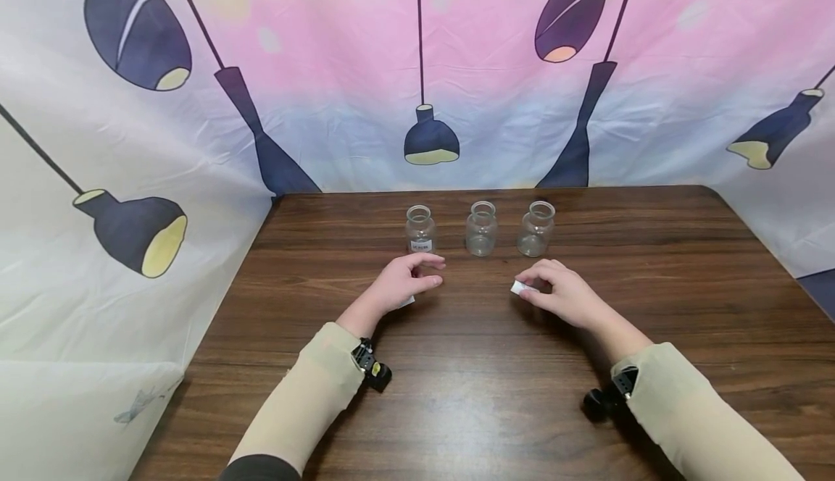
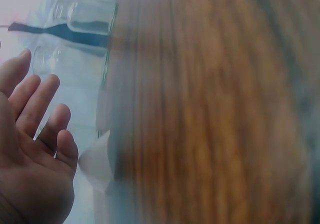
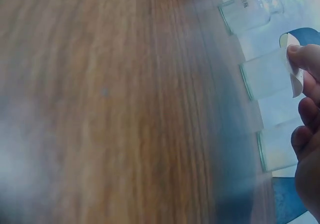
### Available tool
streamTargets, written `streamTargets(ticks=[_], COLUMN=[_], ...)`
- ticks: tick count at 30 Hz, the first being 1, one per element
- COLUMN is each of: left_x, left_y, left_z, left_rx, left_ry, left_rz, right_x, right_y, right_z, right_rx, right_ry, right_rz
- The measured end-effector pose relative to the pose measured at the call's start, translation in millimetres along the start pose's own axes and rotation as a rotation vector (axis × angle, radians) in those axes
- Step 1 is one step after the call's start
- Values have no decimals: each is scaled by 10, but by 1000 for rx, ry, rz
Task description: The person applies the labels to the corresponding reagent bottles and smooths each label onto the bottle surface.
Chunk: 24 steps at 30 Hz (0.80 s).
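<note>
My right hand (image 1: 557,293) pinches a small white label (image 3: 295,69) between thumb and fingers, and the label curls at its ends. This hand is just in front of the right glass jar (image 1: 536,229). My left hand (image 1: 406,283) holds nothing, its fingers loosely bent and spread in the left wrist view. It is near the left glass jar (image 1: 420,227), which bears a white printed label (image 1: 421,246) low on its side. A piece of white paper (image 2: 99,163) is beside the little-finger side of the left hand, partly hidden under it in the head view.
A middle glass jar (image 1: 481,229) stands between the other two, all three in a row without lids near the back of the brown wooden table (image 1: 457,408). Behind the table hangs a printed cloth (image 1: 365,104). Both sleeves carry small black wrist cameras.
</note>
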<state>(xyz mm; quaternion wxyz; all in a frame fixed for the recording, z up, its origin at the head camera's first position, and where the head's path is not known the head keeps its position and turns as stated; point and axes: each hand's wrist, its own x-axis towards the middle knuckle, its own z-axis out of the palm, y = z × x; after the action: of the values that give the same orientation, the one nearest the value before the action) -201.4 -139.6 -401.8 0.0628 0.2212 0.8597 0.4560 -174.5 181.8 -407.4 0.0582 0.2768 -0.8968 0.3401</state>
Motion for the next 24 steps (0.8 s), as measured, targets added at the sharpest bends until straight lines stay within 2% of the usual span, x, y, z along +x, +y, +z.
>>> streamTargets(ticks=[6,10,15,24], left_x=[-2,6,33,79], left_y=[78,108,158,215], left_z=[71,127,209,305], left_rx=[-32,-79,-150,-174], left_ry=[-43,-26,-24,-30], left_rz=[16,1,11,5], right_x=[80,140,202,290], right_y=[-34,-59,-101,-175], right_z=[44,91,129,182], right_rx=[12,26,49,77], right_ry=[43,65,83,88], right_rz=[-8,-27,-43,-54])
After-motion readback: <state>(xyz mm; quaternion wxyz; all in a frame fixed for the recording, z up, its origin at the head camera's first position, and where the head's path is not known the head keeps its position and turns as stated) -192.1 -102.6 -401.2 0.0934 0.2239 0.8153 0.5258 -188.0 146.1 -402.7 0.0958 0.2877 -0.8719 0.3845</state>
